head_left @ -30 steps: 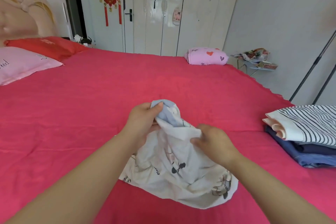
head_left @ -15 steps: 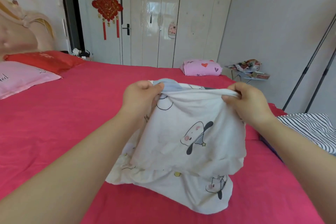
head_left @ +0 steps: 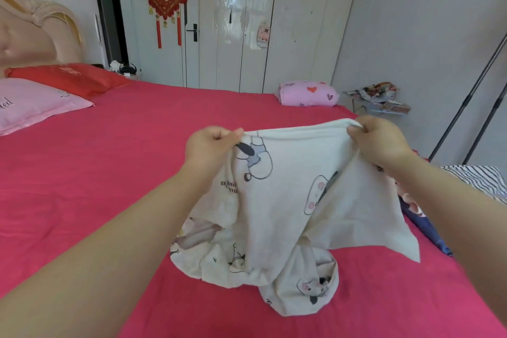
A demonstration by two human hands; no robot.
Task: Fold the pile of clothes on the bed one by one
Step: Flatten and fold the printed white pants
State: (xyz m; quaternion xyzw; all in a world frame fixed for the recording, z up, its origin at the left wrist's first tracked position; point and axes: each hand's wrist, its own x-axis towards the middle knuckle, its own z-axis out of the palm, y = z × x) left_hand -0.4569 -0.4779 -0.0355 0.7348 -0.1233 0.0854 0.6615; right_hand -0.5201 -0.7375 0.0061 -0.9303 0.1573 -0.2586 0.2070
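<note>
Red bed (head_left: 137,159): left hand (head_left: 210,149), right hand (head_left: 378,142) pinch cartoon-print garment (head_left: 288,200) edge.

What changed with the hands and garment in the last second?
The left hand and right hand raised the white garment and moved apart, stretching its top edge. Both keep gripping it; its lower part stays on the bed; folded pile unmoved.

Before me the red bed (head_left: 137,162) bears a pink pillow (head_left: 33,104), red pillow (head_left: 68,76), heart-print bundle (head_left: 307,93), striped folded clothes (head_left: 484,178), and the drooping end of my white garment (head_left: 274,269).
</note>
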